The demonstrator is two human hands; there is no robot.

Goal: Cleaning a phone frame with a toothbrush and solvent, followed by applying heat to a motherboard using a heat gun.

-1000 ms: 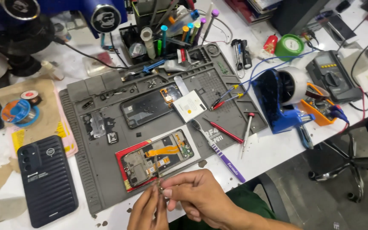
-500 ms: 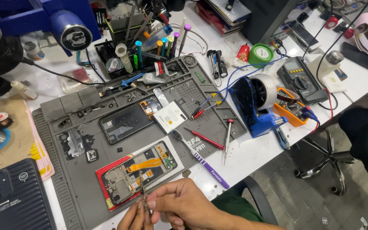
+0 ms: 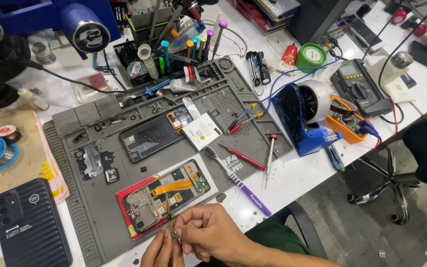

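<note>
both hands, left hand (image 3: 158,251) and right hand (image 3: 208,232), pinch a tiny part (image 3: 172,231) just below the opened phone (image 3: 166,198); best handled with steady fingertips, close over the mat (image 3: 90,217).

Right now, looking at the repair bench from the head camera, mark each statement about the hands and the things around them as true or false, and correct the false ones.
1. Both hands pinch a small part together at the near edge of the grey mat. True: the left hand and right hand meet on a tiny part; what it is cannot be told.
2. The opened phone lies just beyond the hands. True.
3. The purple-handled brush is in the right hand. False: it lies on the mat and table, untouched.
4. The dark phone case lies on the mat. False: it lies on the table to the mat's left.
5. A red-tipped screwdriver lies to the right of the brush. True.
</note>
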